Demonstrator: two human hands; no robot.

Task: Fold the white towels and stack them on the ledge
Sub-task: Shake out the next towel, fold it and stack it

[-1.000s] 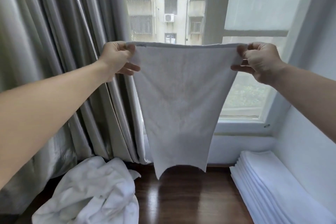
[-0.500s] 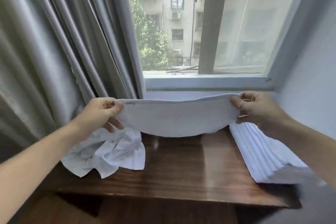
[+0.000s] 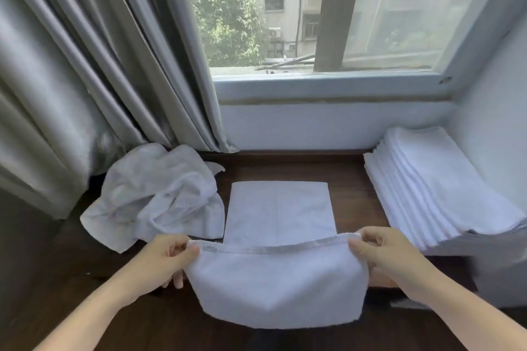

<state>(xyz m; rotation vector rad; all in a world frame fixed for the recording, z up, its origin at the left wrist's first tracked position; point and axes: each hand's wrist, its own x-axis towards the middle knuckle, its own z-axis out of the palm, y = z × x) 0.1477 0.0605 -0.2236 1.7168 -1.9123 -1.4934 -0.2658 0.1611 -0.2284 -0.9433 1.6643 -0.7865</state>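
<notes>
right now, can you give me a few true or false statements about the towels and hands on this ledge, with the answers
1. Both hands pinch the same towel by its top hem. True: the left hand and right hand each hold a corner of the held towel.
2. The far part of the held towel lies flat on the wooden ledge. True.
3. The folded stack sits at the left, by the curtain. False: it sits at the right, against the wall.
4. The crumpled pile is neatly folded. False: it is a loose heap at the left, by the curtain.
5. The held towel lies on top of the folded stack. False: it lies apart, at the ledge's middle.
</notes>
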